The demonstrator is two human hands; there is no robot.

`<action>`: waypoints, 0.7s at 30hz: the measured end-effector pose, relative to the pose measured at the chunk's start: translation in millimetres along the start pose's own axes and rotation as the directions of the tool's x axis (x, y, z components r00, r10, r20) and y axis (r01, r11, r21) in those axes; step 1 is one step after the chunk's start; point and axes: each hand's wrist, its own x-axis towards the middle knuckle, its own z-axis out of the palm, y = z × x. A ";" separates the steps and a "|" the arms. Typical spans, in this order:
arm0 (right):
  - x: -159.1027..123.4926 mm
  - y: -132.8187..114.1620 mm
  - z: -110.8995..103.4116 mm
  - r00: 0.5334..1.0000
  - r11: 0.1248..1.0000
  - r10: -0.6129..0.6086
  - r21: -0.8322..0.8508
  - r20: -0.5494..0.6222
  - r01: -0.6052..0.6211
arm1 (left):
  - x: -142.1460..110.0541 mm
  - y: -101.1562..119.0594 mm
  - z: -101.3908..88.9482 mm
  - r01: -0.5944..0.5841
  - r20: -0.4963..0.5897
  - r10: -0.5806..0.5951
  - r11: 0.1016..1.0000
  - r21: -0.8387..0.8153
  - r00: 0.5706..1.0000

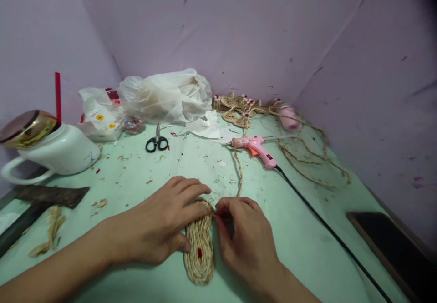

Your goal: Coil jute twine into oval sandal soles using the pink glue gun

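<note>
A sole-shaped piece of coiled straw braid (205, 244) with a small red mark lies flat near the front of the table. My left hand (160, 225) grips its upper part, fingers across the top and thumb at the left edge. At the top right edge, my right hand (247, 234) has thumb and fingers pinched on the braided straw cord; the fingertips partly hide that spot. Beyond the right hand the cord (240, 171) runs back to a pink glue gun (254, 143), which lies on its side with a black cable.
Black-handled scissors (157, 143), a crumpled plastic bag (170, 96) and straw pieces with pins (235, 117) lie at the back. A white mug (68, 153) and a hammer (51, 197) are on the left. Loose cord (307, 159) and a phone (385, 244) lie on the right.
</note>
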 end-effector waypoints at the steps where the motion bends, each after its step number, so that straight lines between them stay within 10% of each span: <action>1: 1.0 -0.8 0.5 1.000 1.000 0.005 -0.017 0.003 -0.005 | 0.3 -1.1 1.3 -0.012 -0.001 0.012 1.000 -0.005 1.000; 21: -9.1 -3.3 2.6 0.994 0.991 -0.091 -0.106 -0.056 0.084 | -4.2 -5.3 9.1 0.048 -0.004 -0.048 0.999 -0.006 0.999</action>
